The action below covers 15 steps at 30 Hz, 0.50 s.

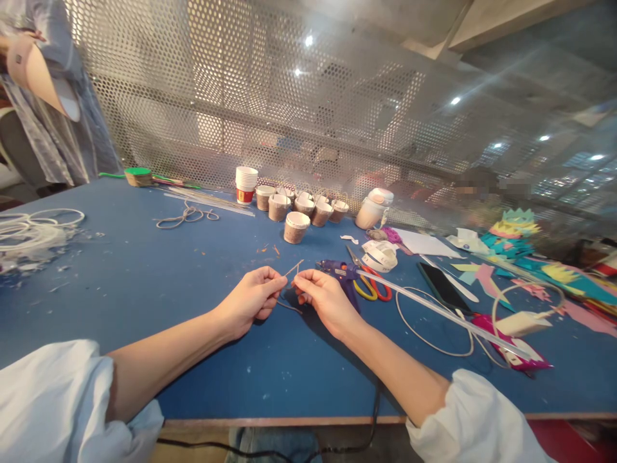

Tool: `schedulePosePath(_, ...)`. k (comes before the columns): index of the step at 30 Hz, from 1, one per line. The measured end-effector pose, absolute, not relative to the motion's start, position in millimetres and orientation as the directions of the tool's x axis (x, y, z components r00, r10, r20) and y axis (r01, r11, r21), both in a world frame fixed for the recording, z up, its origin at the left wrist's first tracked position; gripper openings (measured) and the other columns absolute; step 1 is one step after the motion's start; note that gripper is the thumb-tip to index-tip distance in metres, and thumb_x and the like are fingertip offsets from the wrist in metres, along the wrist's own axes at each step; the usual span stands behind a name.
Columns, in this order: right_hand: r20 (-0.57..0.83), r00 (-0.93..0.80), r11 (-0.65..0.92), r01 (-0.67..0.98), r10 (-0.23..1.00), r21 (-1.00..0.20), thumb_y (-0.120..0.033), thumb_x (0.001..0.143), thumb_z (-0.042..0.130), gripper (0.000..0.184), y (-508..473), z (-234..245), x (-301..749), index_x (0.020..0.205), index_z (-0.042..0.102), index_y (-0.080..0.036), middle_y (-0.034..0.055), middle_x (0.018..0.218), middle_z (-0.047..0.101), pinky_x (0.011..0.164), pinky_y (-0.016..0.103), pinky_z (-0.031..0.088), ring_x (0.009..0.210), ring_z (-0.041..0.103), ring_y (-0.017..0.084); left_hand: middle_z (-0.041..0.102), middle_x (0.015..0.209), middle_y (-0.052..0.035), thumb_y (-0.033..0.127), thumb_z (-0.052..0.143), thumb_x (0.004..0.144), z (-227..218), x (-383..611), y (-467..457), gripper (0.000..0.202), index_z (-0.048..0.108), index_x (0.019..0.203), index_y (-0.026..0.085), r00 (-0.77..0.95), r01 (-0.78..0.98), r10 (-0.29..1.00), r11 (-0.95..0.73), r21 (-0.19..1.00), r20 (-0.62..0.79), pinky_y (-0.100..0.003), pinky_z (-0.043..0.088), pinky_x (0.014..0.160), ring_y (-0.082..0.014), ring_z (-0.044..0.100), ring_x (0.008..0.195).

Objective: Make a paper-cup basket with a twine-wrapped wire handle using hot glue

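"Over the blue desk (207, 379), back from its front edge: what's being held?"

"Just a thin tan strand (292, 268), pinched thumb-to-finger by the left hand (258, 296). The right hand (328, 299) is curled in close; can't tell if it's gripping anything."

"What could go wrong?"

"Well, that purple plastic glue gun (340, 270) sits just beside the right hand. Stray knuckle might bump it, or burn if it's hot. Lazy pinch, strand could drop."

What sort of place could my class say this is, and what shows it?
Probably a craft workspace: a glue gun and scissors lie on a blue table, with cut coloured paper at the right.
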State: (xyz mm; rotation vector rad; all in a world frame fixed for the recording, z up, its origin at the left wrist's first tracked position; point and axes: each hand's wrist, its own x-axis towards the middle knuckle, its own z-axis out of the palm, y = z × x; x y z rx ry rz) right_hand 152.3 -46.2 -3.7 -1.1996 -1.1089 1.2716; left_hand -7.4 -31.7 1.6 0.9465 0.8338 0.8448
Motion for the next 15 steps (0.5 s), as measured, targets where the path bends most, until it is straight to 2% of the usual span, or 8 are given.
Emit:
schedulePosePath(11,-0.059,0.023,-0.057,-0.077,0.998,-0.995,-0.039,0.063,0.078,0.028,-46.2,-3.8,152.4,0.072,0.064,-0.017,-0.0007,0.066,0.058,0.060,0.028,0.039,0.064,0.049,0.013,0.044,0.057,0.0059,0.031,0.063,0.078,-3.2,-7.3,-30.5,0.021,0.049,0.073,0.017,0.468,-0.242,0.863,0.335,0.911,-0.192,-0.014,0.010,0.035,-0.0010,0.026,0.038)
schedulePosePath(15,-0.053,0.018,-0.052,-0.069,0.998,-0.996,-0.039,0.063,0.078,0.027,-46.0,-4.2,152.1,0.071,0.064,-0.017,-0.0005,0.067,0.058,0.060,0.028,0.039,0.064,0.049,0.013,0.041,0.056,0.0074,0.032,0.064,0.077,-1.1,-6.9,-29.9,0.020,0.051,0.074,0.016,0.472,-0.236,0.857,0.348,0.907,-0.206,-0.015,0.009,0.036,-0.0003,0.023,0.037)
